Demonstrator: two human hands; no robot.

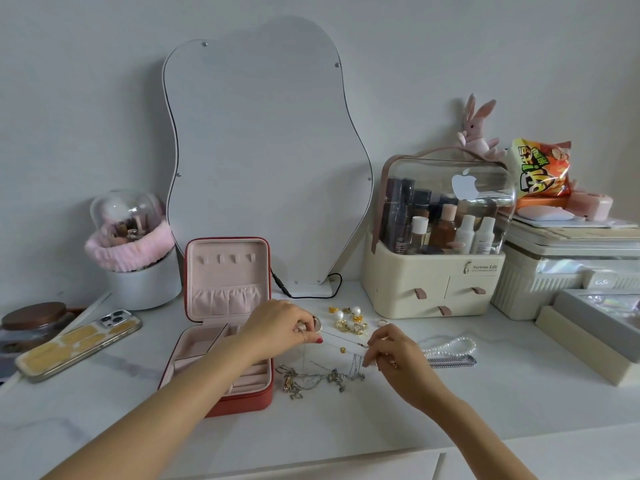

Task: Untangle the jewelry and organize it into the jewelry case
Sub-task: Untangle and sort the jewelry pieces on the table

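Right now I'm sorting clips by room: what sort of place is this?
Probably a bedroom dressing table: a wavy mirror against the wall, a makeup organizer full of bottles, and an open jewelry case.

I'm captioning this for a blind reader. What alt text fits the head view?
Two hands stretch a thin chain between them above a tangled jewelry pile: left hand and right hand each pinch an end. An open pink jewelry case sits left; pearl earrings lie behind.

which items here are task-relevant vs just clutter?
Job: jewelry case, open; tangled chains; thin chain held between left hand and right hand; earrings; pearl necklace.
Clutter: phone, mirror, cosmetics organizer, snack bag.
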